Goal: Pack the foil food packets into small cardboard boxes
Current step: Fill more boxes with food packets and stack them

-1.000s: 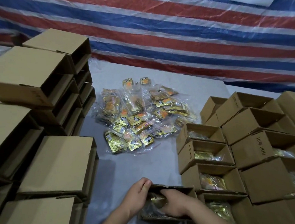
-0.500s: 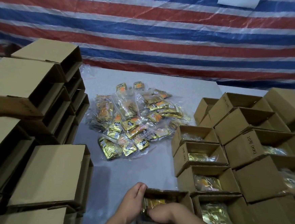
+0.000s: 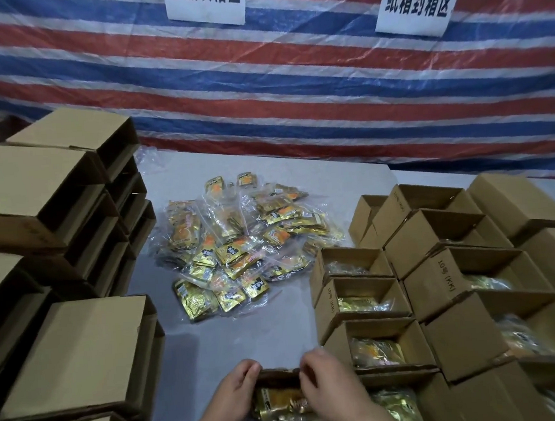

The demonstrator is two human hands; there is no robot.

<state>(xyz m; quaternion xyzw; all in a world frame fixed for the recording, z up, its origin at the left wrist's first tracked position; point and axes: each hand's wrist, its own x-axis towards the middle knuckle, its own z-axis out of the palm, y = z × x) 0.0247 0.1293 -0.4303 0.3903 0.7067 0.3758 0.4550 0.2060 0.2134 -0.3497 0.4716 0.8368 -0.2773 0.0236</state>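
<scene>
At the near edge of the grey table (image 3: 273,337) a small open box (image 3: 277,374) sits between both hands. The left hand (image 3: 233,403) curls its fingers over the box's left wall; the right hand (image 3: 331,398) hooks its fingers over the far rim. Gold foil packets (image 3: 281,404) lie inside it, between the two hands. The loose packet pile (image 3: 239,243) lies mid-table, well apart from the box, with bare table between. Stacked empty boxes (image 3: 78,352) wall the left edge; filled open boxes (image 3: 376,342) crowd the right, the nearest just beside the right hand. A striped tarp (image 3: 293,86) with paper signs (image 3: 417,0) closes the far side
</scene>
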